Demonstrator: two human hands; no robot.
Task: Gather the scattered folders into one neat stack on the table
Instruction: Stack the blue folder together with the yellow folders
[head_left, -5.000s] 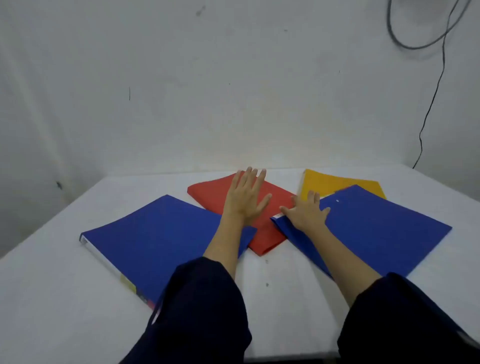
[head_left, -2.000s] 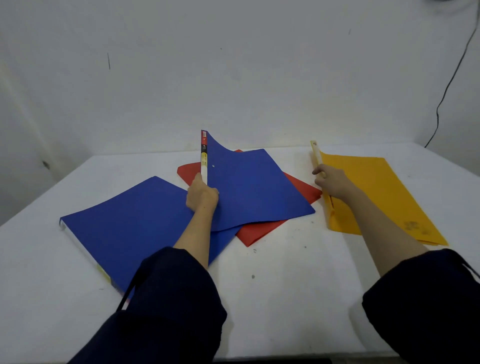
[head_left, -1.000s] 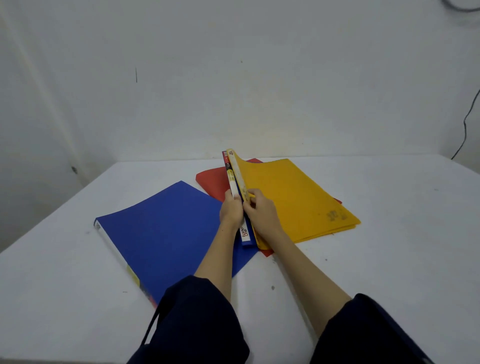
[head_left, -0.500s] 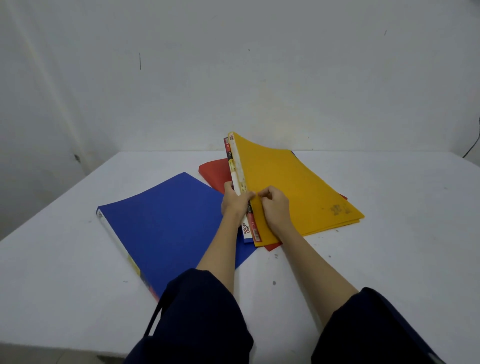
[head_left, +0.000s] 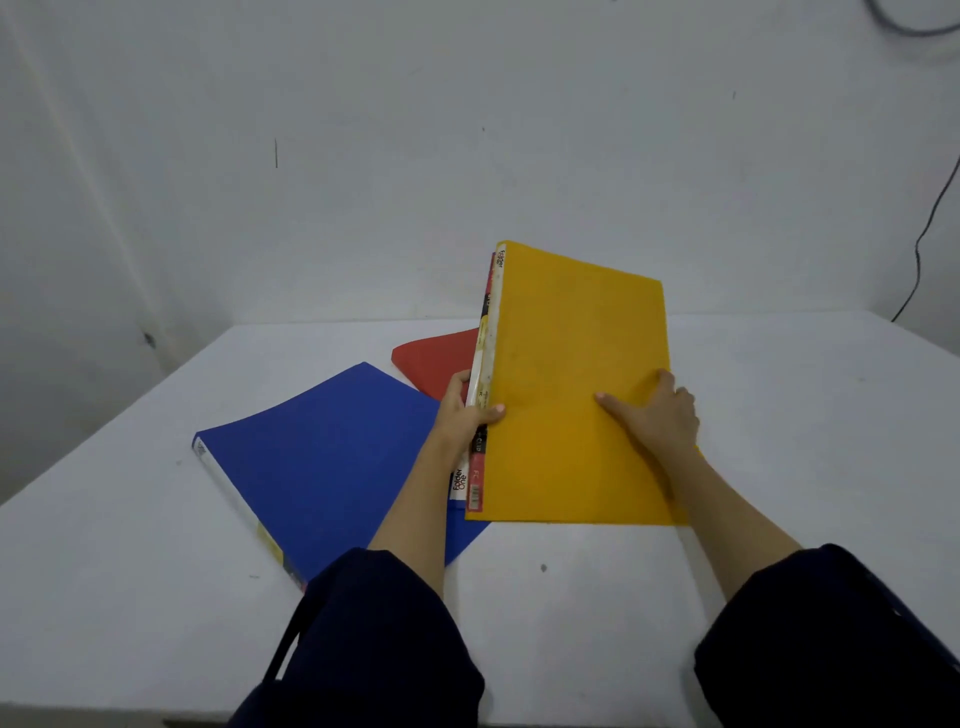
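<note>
Table (head_left: 779, 426): white, matte, flat; it carries everything beneath both hands.
Blue folder (head_left: 322, 457): large, thin, stiff-looking, lying flat left of the left hand, not yet gathered.
Bundle (head_left: 571, 395): yellow cover on top, spines together; since a moment ago it has risen off the red folder (head_left: 431, 358) and tilted up, so stacking looks about half done.
Right hand (head_left: 657, 415): clasps the bundle's right edge.
Left hand (head_left: 462, 410): pinches the spines.

Soft, even, fairly dim light; faint shadows lie under the forearms on the white worktop (head_left: 779, 415). Focus is sharp, without glare. Wide-angle bending curves the worktop's far edge.
</note>
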